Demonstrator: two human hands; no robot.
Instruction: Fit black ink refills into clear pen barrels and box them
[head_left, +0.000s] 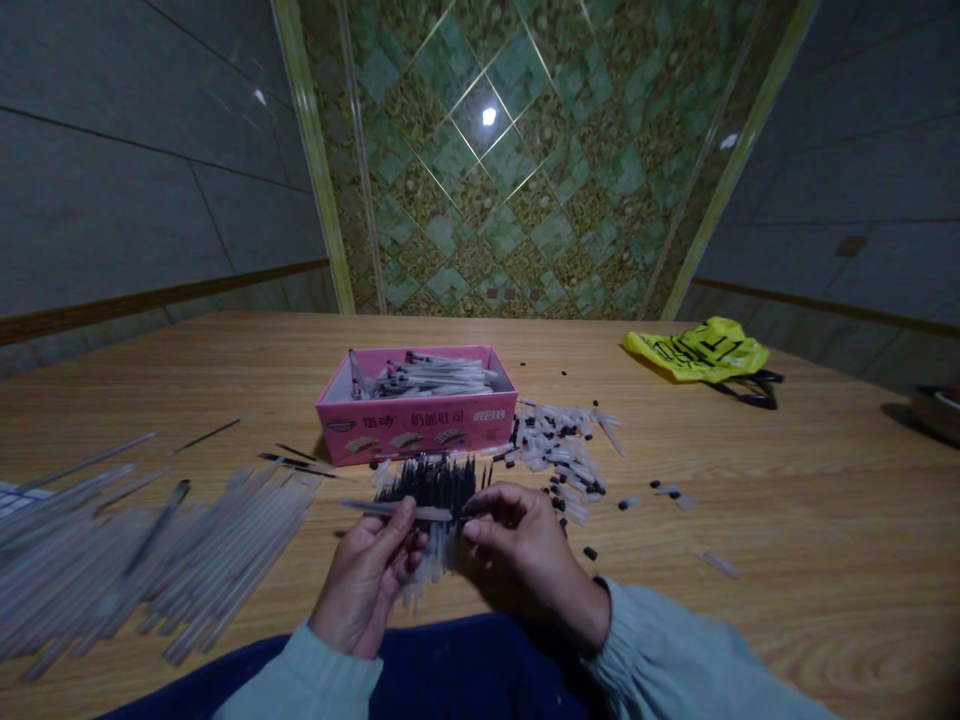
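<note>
My left hand (373, 565) grips a translucent pen barrel (431, 513) between thumb and fingers, holding it nearly level. At the barrel's right end, the fingers of my right hand (529, 540) are pinched together on a thin dark piece, which looks like a pen refill but is mostly hidden. Just behind and below both hands lies a bundle of black-tipped refills (431, 480), partly covered by the left hand. Beyond the bundle stands a pink box (420, 428) holding many pens (439, 376).
Clear pen tubes (232, 560) spread over the left of the wooden table (750, 520). Small clear caps and black plugs (562, 445) are scattered right of the box. A yellow plastic bag (697, 350) with black handles lies at the back right. A dark object (937, 412) sits at the right edge.
</note>
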